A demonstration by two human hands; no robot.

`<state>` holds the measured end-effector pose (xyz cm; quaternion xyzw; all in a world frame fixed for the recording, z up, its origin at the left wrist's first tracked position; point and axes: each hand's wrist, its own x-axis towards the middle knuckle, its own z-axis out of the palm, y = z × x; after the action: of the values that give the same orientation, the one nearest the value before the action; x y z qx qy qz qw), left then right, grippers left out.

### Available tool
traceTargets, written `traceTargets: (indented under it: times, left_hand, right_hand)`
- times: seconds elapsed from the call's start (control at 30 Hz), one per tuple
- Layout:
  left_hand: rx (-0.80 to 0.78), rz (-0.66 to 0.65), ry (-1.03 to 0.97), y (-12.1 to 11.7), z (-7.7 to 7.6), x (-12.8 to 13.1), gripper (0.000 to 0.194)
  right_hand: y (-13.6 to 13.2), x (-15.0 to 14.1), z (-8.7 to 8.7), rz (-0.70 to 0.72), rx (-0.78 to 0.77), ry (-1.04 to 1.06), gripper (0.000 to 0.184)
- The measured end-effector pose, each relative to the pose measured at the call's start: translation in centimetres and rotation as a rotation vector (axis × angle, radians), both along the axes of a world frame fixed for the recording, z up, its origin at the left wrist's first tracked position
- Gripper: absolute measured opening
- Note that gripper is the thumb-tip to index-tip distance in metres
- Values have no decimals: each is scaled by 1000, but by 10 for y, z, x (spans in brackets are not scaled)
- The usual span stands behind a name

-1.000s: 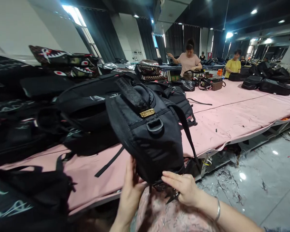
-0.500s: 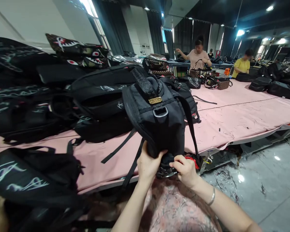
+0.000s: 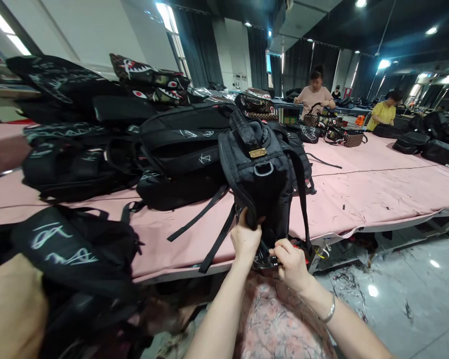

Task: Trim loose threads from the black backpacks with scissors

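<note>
A black backpack (image 3: 264, 184) with a gold plate and a metal ring stands upright at the near edge of the pink table (image 3: 359, 194). My left hand (image 3: 245, 238) is closed round the backpack's lower left edge. My right hand (image 3: 290, 259) pinches a small part at the bottom of the backpack; what it grips is too small to name. Loose black straps (image 3: 202, 219) hang from the backpack over the table edge.
Several black bags (image 3: 172, 149) are piled at the left and behind the backpack, another black bag (image 3: 75, 249) lies near left. Two people (image 3: 316, 94) work at the far end of the table among more bags. Grey floor (image 3: 396, 289) with thread scraps lies to the right.
The backpack has moved away from me and further onto the table edge. My left hand has slid up to grip its lower left edge, my right hand stays at the bottom.
</note>
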<state>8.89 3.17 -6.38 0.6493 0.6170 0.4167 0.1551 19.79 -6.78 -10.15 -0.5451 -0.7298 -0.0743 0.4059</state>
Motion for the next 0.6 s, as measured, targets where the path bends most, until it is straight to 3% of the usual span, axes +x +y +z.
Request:
traceTargets:
  times: [0.27, 0.37, 0.6]
  left_hand:
    - [-66, -190, -148, -7, -10, -33, 51]
    - [-72, -268, -209, -9, -16, -39, 53]
    - [-80, -302, -306, -12, -36, -45, 46]
  right_hand:
    - [-13, -7, -27, -41, 20, 146, 41]
    - [-9, -12, -38, -6, 88, 208, 32]
    - [-3, -15, -49, -5, 192, 233, 21]
